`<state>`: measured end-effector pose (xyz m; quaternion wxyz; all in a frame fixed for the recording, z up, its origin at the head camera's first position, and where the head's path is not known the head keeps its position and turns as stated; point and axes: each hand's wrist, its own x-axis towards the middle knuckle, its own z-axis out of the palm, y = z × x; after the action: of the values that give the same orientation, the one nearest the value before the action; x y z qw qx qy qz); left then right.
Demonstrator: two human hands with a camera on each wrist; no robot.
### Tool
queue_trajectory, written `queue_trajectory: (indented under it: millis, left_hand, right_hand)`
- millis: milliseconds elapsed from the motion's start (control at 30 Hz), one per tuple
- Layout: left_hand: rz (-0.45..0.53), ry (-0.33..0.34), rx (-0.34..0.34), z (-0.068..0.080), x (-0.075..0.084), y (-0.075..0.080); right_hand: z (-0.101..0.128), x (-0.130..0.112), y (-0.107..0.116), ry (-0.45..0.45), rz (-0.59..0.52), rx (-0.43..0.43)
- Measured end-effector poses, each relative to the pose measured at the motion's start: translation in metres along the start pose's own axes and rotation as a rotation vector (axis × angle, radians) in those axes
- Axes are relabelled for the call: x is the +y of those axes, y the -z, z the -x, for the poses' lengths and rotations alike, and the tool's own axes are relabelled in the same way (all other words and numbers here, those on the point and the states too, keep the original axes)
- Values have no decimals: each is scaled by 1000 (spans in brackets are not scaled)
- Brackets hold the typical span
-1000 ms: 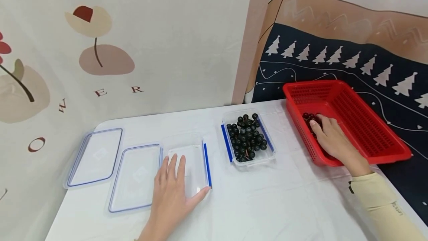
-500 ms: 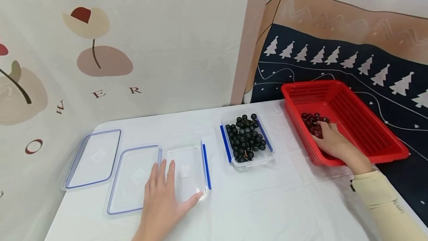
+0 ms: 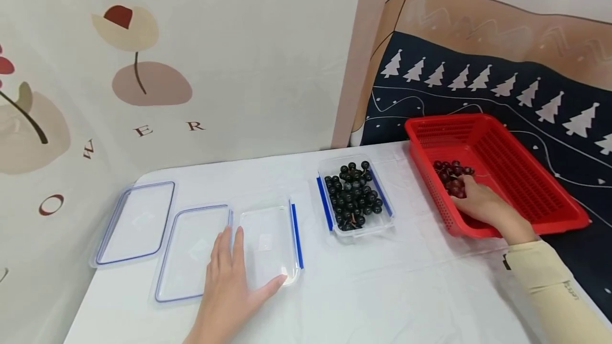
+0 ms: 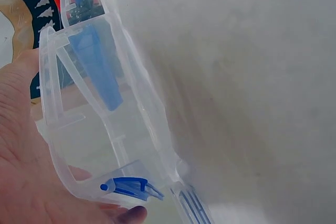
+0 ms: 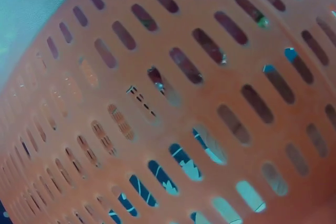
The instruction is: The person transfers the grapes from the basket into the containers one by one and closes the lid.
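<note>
My left hand point(image 3: 227, 285) lies along the left side of a clear plastic food container point(image 3: 265, 243) with blue side clips. Its fingers are straight and spread, and the thumb reaches the near corner. The left wrist view shows that hand against the wall of the container point(image 4: 139, 129). My right hand point(image 3: 485, 206) reaches into a red plastic basket point(image 3: 526, 179) and holds a bunch of dark red grapes point(image 3: 449, 171) between thumb and fingers. Some fingertips are hidden. The right wrist view shows mostly the slotted basket wall point(image 5: 157, 40), with dark fruit behind it.
Another clear container point(image 3: 382, 222), filled with black grapes point(image 3: 351, 195), stands between the empty container and the basket. Two clear lids with blue seals, the nearer lid point(image 3: 191, 254) and the farther lid point(image 3: 138, 222), lie at the left. A patterned cloth point(image 3: 263, 68) hangs behind.
My left hand has slid left and back from over the container to its left side. My right hand has drawn back slightly towards me, uncovering more red grapes.
</note>
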<state>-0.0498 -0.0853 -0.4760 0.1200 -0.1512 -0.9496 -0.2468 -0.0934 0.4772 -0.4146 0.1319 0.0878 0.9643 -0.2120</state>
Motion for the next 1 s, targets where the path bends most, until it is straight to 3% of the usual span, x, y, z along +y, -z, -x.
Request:
queue_trajectory:
  millis: [267,467,767,1000]
  left_hand:
    - [55,108,-114,-1,-2,8]
    - [51,126,-135,-1,-5,12]
    - [56,170,-204,-2,-11,18]
    - [76,185,-233,0,-13,18]
  right_hand:
    - [2,8,4,36,-41,160]
    - [12,8,7,35,-110,300]
    - [22,-8,10,28,-307,525]
    - [30,-28,2,60,-495,589]
